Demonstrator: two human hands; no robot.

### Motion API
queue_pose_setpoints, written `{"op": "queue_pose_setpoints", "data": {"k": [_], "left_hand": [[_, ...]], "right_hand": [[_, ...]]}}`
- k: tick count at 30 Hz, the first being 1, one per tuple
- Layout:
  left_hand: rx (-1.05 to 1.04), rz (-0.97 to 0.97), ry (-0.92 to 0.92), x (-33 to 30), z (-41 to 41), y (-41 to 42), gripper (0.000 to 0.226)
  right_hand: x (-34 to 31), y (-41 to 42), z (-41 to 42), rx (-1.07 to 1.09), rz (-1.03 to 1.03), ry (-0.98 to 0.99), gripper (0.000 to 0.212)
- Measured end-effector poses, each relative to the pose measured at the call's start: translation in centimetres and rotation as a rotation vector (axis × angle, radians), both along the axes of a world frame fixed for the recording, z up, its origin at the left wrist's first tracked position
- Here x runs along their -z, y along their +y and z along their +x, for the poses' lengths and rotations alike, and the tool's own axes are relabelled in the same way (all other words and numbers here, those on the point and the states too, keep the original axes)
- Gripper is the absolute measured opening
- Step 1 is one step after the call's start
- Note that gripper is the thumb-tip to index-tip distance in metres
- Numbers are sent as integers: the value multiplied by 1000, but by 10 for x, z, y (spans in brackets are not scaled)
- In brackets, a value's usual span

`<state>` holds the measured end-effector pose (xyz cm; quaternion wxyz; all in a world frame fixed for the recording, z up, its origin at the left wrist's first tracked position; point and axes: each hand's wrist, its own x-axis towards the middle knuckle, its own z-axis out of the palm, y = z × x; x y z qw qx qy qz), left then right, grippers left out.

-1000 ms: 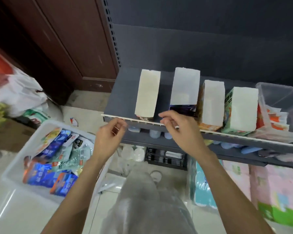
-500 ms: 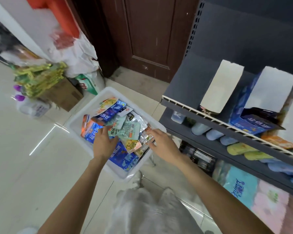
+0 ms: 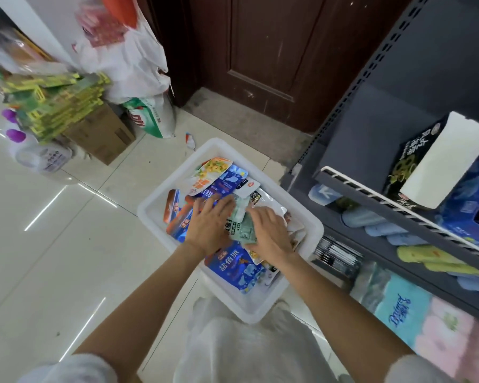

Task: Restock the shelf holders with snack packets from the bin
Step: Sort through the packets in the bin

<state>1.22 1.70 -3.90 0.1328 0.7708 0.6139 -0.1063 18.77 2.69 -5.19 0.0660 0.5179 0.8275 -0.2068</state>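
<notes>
Both hands were down in the white bin [image 3: 263,310] on the floor, left of the shelf [image 3: 393,205]. Left hand [image 3: 209,226] lay flat, fingers straight, pressing on the packets [image 3: 233,268]. Right hand [image 3: 268,233] curled round a pale green packet [image 3: 242,230] mid-bin; holders [image 3: 443,161] stood on the shelf at far right.

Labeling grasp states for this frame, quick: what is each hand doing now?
Left hand: open, fingers spread flat on the packets in the bin.
Right hand: on the pale green packets; grip cannot be told.
</notes>
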Motion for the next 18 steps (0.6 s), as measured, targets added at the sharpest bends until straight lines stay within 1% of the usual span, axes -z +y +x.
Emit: {"op": "queue_pose_setpoints", "data": {"k": [1,3,5,7,9,11,13,15,17,18], "left_hand": [[20,-18,33,1,-3,4,80],[60,-3,40,5,-8,8,66],[135,110,13,9,-12,9,55],[252,233,42,16,-12,7,44],[340,307,29,26,-11,4,36],[377,387,-75,33,-12,5,27],[314,423,-266,28,-12,8,25],[193,439,-416,16,-10,15,28],[100,399,-482,6,-9,21,35],[97,362,-464,5,-10,22,37]], "right_hand": [[-1,-1,2,-17,7,-28,92],[-5,-1,8,-55,-1,-90,80],[-11,-2,12,-66,-9,-156,73],[-13,-4,14,-61,37,-211,67],[-15,-6,11,-41,88,-199,58],[-18,-6,11,-31,102,-165,49],[-25,-4,15,1,125,-87,37],[-37,-4,22,43,161,-12,28],[-46,-5,28,84,189,15,27],[-48,-6,31,127,215,37,27]]}}
